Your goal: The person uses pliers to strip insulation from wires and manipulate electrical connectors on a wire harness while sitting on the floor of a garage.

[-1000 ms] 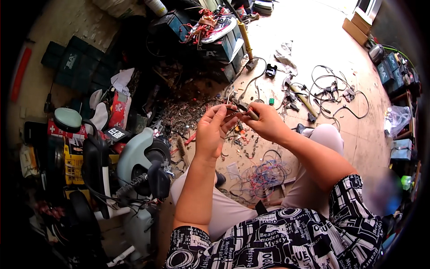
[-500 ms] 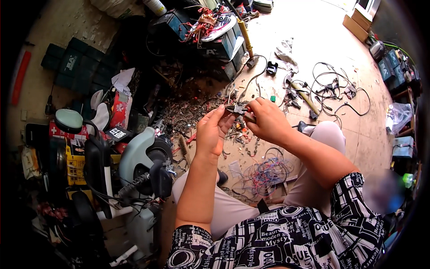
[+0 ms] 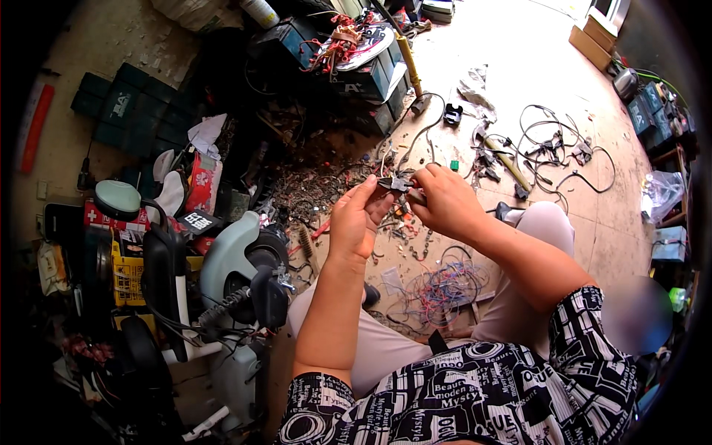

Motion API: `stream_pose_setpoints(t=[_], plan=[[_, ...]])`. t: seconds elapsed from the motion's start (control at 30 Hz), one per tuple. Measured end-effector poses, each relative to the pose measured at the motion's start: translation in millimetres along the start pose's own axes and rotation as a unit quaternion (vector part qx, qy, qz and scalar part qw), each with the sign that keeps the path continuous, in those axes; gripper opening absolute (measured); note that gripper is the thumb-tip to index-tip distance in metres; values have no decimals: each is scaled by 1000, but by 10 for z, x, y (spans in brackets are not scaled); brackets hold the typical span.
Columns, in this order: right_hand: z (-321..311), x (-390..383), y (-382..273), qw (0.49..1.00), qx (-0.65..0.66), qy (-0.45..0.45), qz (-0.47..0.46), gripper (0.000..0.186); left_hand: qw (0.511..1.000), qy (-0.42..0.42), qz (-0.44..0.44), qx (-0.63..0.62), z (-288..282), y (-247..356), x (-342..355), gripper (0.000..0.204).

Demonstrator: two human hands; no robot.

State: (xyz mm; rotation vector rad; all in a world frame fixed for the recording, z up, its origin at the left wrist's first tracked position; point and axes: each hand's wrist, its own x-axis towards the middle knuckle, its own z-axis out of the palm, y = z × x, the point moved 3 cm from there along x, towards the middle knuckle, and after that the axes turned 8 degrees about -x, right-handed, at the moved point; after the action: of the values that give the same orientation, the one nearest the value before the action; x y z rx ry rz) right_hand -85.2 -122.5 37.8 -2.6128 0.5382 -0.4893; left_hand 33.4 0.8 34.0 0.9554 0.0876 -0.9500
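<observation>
In front of me, above the littered floor, my left hand pinches a small dark piece between thumb and fingers; its kind is too small to tell. My right hand is closed round the handles of what look like pliers. Their grey metal head points left and meets the dark piece at my left fingertips. Most of the handles are hidden inside my right hand. Below my wrists, a tangle of thin red and blue wires lies on the floor between my legs.
Small scraps and dark bits cover the floor beyond my hands. Black cables lie coiled at the right. On the left stands a grey-green scooter-like frame. Dark batteries are stacked at the back, with more batteries far left.
The whole view has shifted slightly. Both hands keep their grips, and the pliers stay at the small dark piece with hardly any movement.
</observation>
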Motion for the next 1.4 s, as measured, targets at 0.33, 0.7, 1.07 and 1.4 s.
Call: stream_pose_setpoints(t=[0.33,0.7,1.07,1.4], plan=[[-19,-10,-13,1000,-11,-23,4,24,1000,30,-3,4,-4,-20,-6,14],[16,-10,-90,997,-52,-57,-11,29,998,32,14,58,-87,17,-47,14],[-67,-68,7,989,-7,-145,41,26,995,28,23,96,-115,-88,20,16],[-60,-340,320,989,29,-121,76,33,945,-87,74,308,225,-405,74,20]])
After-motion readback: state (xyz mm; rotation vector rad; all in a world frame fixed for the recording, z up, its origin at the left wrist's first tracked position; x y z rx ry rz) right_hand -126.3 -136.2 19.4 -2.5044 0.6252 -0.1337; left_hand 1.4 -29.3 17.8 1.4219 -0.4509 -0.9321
